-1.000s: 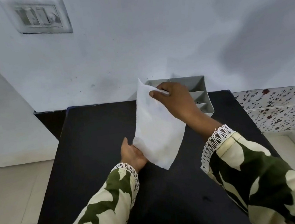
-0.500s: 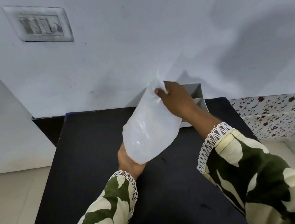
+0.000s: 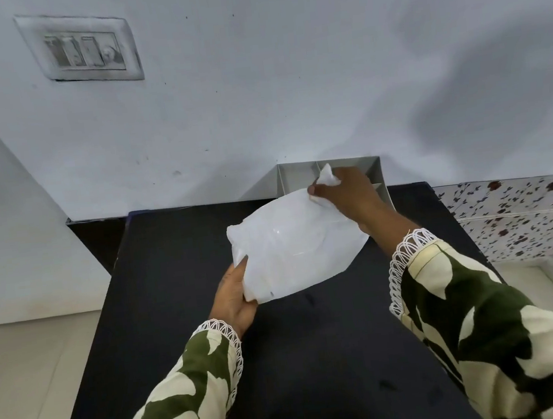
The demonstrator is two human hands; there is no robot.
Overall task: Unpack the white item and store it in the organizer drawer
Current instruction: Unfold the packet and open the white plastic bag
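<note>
Head view: both hands hold one white packet (image 3: 293, 252) in the air above the black table (image 3: 174, 290), just in front of the grey organizer drawer (image 3: 295, 178) that sits against the wall. Change vs a second ago: packet was a flat, near-upright sheet, now it's tipped toward horizontal and puffed out, glossy like a plastic wrapper; the grips have shifted too. Left hand (image 3: 233, 300) cups the lower left edge, fingers partly curled under, thumb on top. Right hand (image 3: 345, 194) is closed in a pinch on the upper right corner, a small tuft of white sticking out above the fingers. Reads as the opening step just getting started: wrapper looks unopened, nothing pulled out yet, so unpacking is early and storing is not begun. Can't tell what's inside; contents not distinguishable through the film. Counts: one packet, one organizer with several open compartments visible (exact number hidden behind the right hand), all visible ones look empty, one table, one switch plate (image 3: 85, 52) on the wall, two hands, two patterned green-and-cream sleeves with lace cuffs. Next likely needs a tear or pull at the pinched corner while the left hand braces.
</note>
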